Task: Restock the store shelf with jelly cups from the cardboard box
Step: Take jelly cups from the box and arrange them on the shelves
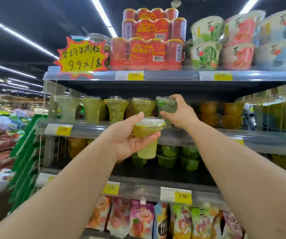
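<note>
Left hand (126, 142): fingers curled round the tapered waist of a green jelly cup (147, 130), held just in front of the middle shelf (87, 129). Right hand (178, 112): fingers wrapped round a second cup (166, 106) at the end of the shelf row.

Handling, as judged: light, thin-walled plastic that dents easily, so grip the body, not the clear lid.

Cardboard box out of view. Whether the second cup's base touches the shelf is hidden.

jelly cups (116, 109) stand in a row on the shelf (90, 129), pouches (141, 219) hang below
</note>
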